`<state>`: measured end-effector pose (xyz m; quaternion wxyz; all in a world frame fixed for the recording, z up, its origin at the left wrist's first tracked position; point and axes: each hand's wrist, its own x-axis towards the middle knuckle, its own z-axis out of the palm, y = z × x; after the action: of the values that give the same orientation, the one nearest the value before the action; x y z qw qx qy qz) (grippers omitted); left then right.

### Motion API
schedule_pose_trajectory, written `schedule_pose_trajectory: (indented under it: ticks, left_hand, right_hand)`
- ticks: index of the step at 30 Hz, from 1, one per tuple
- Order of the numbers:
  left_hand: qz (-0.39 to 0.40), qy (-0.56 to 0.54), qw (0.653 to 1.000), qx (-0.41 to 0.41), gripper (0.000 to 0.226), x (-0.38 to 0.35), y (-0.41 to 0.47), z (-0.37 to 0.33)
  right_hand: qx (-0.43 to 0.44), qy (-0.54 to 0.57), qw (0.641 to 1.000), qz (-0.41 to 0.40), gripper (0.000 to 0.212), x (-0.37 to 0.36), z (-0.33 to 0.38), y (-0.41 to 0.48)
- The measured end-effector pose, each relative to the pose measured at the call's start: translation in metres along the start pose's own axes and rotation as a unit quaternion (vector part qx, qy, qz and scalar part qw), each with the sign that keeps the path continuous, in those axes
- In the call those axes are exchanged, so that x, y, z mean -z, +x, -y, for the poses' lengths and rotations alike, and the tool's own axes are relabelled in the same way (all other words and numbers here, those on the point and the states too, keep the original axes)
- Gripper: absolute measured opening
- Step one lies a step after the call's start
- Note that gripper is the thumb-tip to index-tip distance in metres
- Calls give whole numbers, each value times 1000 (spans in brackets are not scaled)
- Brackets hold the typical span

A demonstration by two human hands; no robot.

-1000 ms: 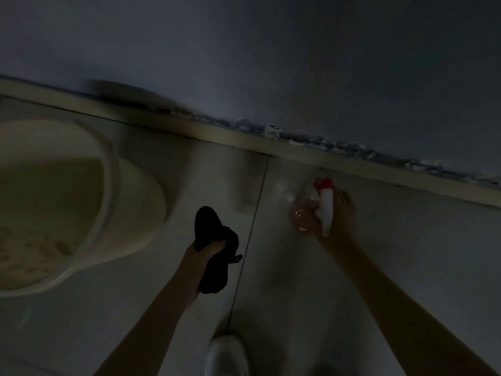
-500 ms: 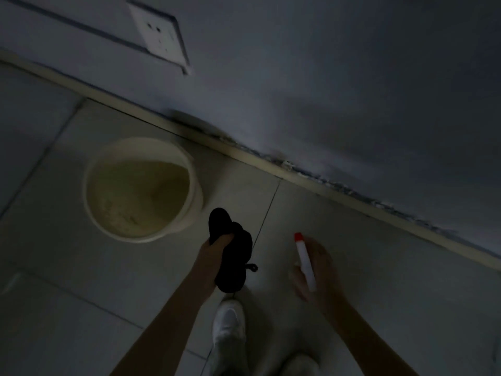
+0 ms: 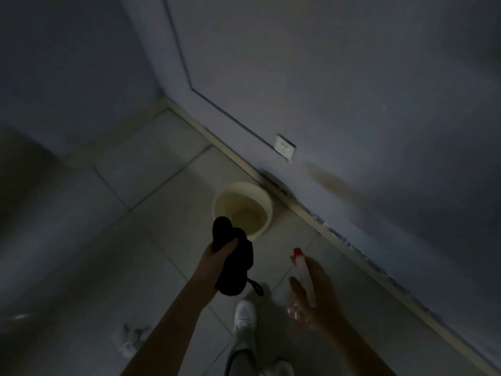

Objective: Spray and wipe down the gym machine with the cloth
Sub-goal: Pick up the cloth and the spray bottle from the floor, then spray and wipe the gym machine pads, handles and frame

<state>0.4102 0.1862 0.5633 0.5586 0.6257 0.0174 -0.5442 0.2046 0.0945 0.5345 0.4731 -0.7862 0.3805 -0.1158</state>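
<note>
While no gym machine is showing in this dim corner, the left hand [image 3: 214, 260] is gripping the bunched black cloth [image 3: 235, 270] near the bucket [image 3: 269, 204]. The right hand [image 3: 324, 305] is curling round the spray bottle [image 3: 305, 278], nozzle forward, seemingly ready for use.

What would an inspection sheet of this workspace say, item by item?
Surface: tiled floor, dimly lit.
Job's things: black cloth and spray bottle with a red nozzle, both held above the floor.
Clutter: pale bucket beside the skirting; blurred white scrap at lower left.
Grips: left hand grips the cloth; right hand holds the bottle.
Cables: nothing seen.
Surroundings: grey wall with a wall socket; white shoe below the hands.
</note>
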Motion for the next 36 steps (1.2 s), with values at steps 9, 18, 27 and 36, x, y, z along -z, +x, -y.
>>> schedule_pose_trajectory:
  ticks: [9, 18, 27, 36]
  left_hand:
    - [-193, -106, 974, -52, 17, 112, -190, -22]
    - [-344, -283, 891, -84, 43, 275, -342, 4]
    - [-437, -367, 809, -141, 44, 438, -488, 40]
    - [-531, -441, 707, -153, 20, 531, -590, 80]
  right_hand:
    - [145, -31, 977, 155, 49, -49, 158, -47]
    - [255, -66, 903, 339, 55, -179, 296, -108]
    - [328, -97, 836, 429, 72, -341, 426, -200]
    - [389, -74, 756, 520, 46, -486, 514, -279]
